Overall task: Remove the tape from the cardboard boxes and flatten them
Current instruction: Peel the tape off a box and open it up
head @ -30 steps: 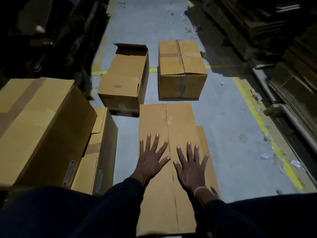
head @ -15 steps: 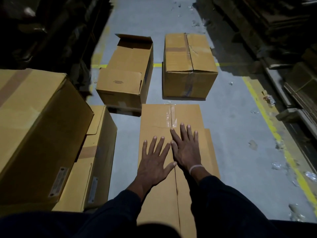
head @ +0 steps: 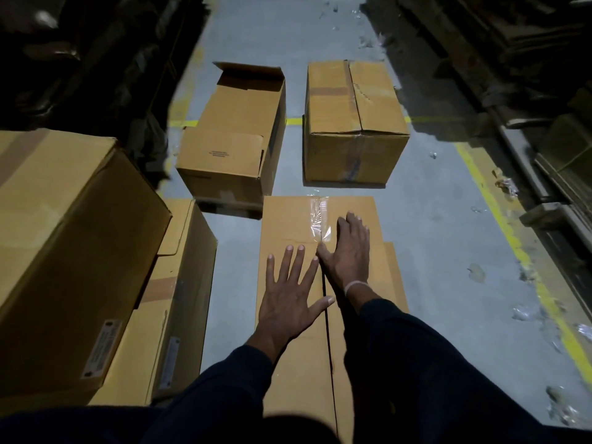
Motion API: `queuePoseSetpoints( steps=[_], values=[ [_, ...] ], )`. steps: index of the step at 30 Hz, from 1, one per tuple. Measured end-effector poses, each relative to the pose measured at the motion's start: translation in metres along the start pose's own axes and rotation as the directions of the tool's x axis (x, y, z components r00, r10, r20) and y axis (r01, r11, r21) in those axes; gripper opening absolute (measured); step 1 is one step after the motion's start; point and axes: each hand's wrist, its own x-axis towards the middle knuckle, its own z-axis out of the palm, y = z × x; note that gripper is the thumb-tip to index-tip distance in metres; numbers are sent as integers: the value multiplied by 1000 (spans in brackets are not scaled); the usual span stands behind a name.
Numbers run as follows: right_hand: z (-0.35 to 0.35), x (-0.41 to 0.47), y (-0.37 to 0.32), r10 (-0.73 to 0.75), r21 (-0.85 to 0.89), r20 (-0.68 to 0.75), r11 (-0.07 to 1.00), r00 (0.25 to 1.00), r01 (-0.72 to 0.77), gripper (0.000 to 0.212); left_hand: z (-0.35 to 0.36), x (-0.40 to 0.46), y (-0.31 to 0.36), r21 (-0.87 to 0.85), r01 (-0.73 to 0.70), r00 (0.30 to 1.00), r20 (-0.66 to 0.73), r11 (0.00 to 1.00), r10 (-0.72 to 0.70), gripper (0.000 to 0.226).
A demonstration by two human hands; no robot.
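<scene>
The concrete floor (head: 416, 245) is grey and dusty, crossed by yellow painted lines and littered with scraps of clear tape. On the left a large closed carton (head: 70, 251) leans over a slimmer carton (head: 173, 302) with a label on its side. Farther off stand an open-flapped box (head: 237, 145) and, beside it to the right, a sealed box (head: 352, 123) with brown and clear tape over its seams.

Directly in front lies the flattened box (head: 288, 225), a long slab of plain brown corrugated board with a dark centre seam running lengthwise. It looks light and stiff across the flutes but ready to fold along its creases, so it is best pressed flat with palms and lifted by a long edge.

At its far end a glossy, wrinkled clear tape strip (head: 320, 219) bridges the seam. It likely peels best from its loose near end.

The left hand (head: 293, 299) lies flat, fingers spread, on the board. The right hand (head: 350, 248) rests flat just beside the tape, fingers together, its thumb at the tape's near end.
</scene>
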Motion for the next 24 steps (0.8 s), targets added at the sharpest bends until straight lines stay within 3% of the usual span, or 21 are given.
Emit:
queuePoseSetpoints(
  steps=[6, 11, 13, 15, 18, 24],
  values=[
    [-1, 1, -6, -157, 3, -165, 987, 974, 160, 34, -1, 0, 1, -5, -1, 1000, -5, 1000, 1, 90],
    [-2, 14, -18, -246, -25, -167, 969, 955, 245, 10, -3, -2, 0, -39, -5, 1000, -22, 999, 4, 87],
    [-1, 21, -22, -175, 45, -170, 982, 970, 185, 6, -4, -2, 0, -52, -7, 1000, -26, 999, 6, 84],
    [-4, 31, -25, -34, 236, -146, 969, 989, 69, 10, -6, -1, 1, -74, -9, 999, -34, 997, 6, 81],
    [-13, 50, -19, 121, 506, -20, 858, 992, -95, 11, -7, 15, -4, -76, -27, 999, -32, 997, 25, 78],
    [-23, 80, -4, 268, 641, 108, 717, 957, -273, 7, -11, 67, -24, -36, -15, 999, -29, 999, 14, 76]
  ],
)
